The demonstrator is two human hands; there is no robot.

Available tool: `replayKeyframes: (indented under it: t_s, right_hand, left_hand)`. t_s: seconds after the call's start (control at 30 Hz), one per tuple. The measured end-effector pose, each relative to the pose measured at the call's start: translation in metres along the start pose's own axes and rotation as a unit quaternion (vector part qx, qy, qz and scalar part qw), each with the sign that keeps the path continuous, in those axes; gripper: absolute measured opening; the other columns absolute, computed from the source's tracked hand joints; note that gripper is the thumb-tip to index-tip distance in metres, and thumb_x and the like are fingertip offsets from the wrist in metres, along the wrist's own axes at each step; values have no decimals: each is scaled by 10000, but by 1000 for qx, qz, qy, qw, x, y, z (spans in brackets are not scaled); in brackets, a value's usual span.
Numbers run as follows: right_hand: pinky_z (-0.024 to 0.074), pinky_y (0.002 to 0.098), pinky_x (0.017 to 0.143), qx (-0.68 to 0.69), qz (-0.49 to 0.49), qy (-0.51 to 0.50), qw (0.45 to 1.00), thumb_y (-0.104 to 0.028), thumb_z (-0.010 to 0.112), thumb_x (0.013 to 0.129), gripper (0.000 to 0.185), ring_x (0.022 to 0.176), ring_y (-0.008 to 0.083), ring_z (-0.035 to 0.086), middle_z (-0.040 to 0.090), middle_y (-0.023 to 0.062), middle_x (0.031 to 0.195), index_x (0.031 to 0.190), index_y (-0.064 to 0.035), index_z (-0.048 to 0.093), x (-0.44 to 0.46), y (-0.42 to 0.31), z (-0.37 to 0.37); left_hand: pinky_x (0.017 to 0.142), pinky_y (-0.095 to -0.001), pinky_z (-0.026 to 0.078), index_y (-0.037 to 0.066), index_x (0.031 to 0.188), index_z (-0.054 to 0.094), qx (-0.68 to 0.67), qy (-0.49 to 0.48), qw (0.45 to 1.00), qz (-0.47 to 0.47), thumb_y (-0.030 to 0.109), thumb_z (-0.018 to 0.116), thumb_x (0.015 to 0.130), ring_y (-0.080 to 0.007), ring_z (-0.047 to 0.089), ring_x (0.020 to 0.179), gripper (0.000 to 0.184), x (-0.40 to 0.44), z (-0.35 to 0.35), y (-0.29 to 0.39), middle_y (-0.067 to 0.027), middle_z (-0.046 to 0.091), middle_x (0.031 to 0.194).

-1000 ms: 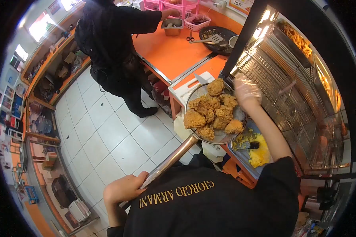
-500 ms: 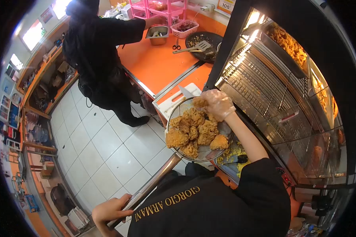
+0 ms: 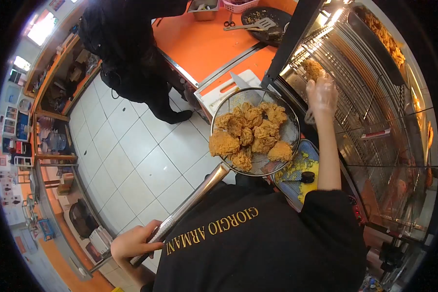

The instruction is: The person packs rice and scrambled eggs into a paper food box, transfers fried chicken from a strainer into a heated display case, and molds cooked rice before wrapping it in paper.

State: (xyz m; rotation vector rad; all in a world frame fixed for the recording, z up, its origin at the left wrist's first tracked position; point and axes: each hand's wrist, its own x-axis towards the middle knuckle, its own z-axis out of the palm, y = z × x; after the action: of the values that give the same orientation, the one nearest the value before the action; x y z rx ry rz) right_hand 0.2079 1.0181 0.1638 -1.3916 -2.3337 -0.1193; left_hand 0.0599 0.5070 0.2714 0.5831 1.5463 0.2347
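Note:
A long-handled round mesh strainer [image 3: 290, 127] full of golden fried chicken pieces [image 3: 246, 127] is tilted slightly in front of me. My left hand [image 3: 137, 242] is wrapped round the end of its metal handle [image 3: 195, 198]. My right hand [image 3: 322, 97], in a clear plastic glove, reaches inside the glass-sided warming cabinet and grips one piece of fried chicken [image 3: 312, 68]. That piece is at the near left end of the wire rack [image 3: 348, 73]; whether it touches the rack I cannot tell.
A tray of fried food [image 3: 387, 41] sits at the cabinet's back. Beside the strainer lie a white cutting board [image 3: 250, 78] and a knife. Farther off are a black pan [image 3: 258, 17] with a slotted turner, and scissors. A co-worker [image 3: 131, 53] stands at the orange counter [image 3: 199, 46]. A blue tray [image 3: 283, 187] holds yellow crumbs.
My right hand has moved from over the strainer to the right, into the cabinet, carrying a fried chicken piece. The left hand still holds the handle. My view has shifted downward.

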Motion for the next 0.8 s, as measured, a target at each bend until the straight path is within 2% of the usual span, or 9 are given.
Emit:
replayKeyframes:
  t_s: [0.03,0.13,0.17,0.4,0.5,0.53,0.6,0.73,0.8]
  right_hand:
    - [489,424,770,45,-19,44,998,-275,540,820,317,811,346,618,615,238,834,798,31,619,-15,-4,-2]
    - [475,423,769,62,-85,-365,925,-368,651,737,463,828,349,604,606,244,913,921,51,583,-69,-25,-41]
    - [446,401,879,-7,-120,-465,877,-490,670,680,682,997,366,557,547,233,1112,1057,66,549,-84,-34,-55]
    - [448,390,903,-35,-121,-450,884,-354,704,654,645,1020,334,559,571,205,1091,1156,-13,485,-133,-8,-19]
    - [481,388,826,165,-81,-323,929,-342,699,679,539,925,339,596,609,183,991,1082,-32,522,-109,18,-38]
    - [470,379,836,384,46,-300,872,-395,689,707,559,942,325,599,618,175,1005,1110,-48,517,-102,21,-38]
    - [461,406,845,197,139,-148,959,-480,656,735,626,987,335,592,618,167,1074,1178,-64,506,-73,20,-45]
    - [437,409,897,110,252,61,959,-505,621,753,658,1051,355,557,576,219,1130,1231,-73,488,-11,44,10]
    - [436,410,896,77,244,48,965,-499,595,770,641,1046,358,557,575,228,1124,1224,-57,493,17,43,26]
  left_hand:
    - [536,-299,498,45,1219,362,8,5,1000,3,210,584,862,-178,635,571,452,0,0,1,-125,644,729]
    - [534,-303,497,47,1220,360,14,8,1000,5,202,578,861,-183,635,567,448,0,-2,3,-127,644,719]
    - [531,-305,497,47,1219,360,13,9,1000,5,197,574,861,-184,635,565,443,0,-3,3,-128,643,716]
    - [524,-314,497,44,1203,371,51,16,999,6,190,569,855,-192,635,557,426,0,-8,3,-135,643,704]
    - [521,-315,496,41,1194,376,47,16,998,28,192,574,851,-195,634,551,423,0,-10,1,-134,641,689]
    - [519,-315,496,41,1194,376,44,16,998,31,194,577,851,-194,635,551,426,1,-10,-3,-133,642,686]
    - [518,-314,496,41,1193,376,41,16,998,35,196,579,850,-194,635,550,428,2,-10,-4,-133,642,683]
    - [519,-311,495,41,1197,371,50,14,998,29,193,579,855,-193,635,548,428,-2,-11,3,-131,644,686]
    - [519,-311,495,42,1198,371,55,13,998,31,190,578,857,-193,635,548,426,-2,-9,4,-129,645,687]
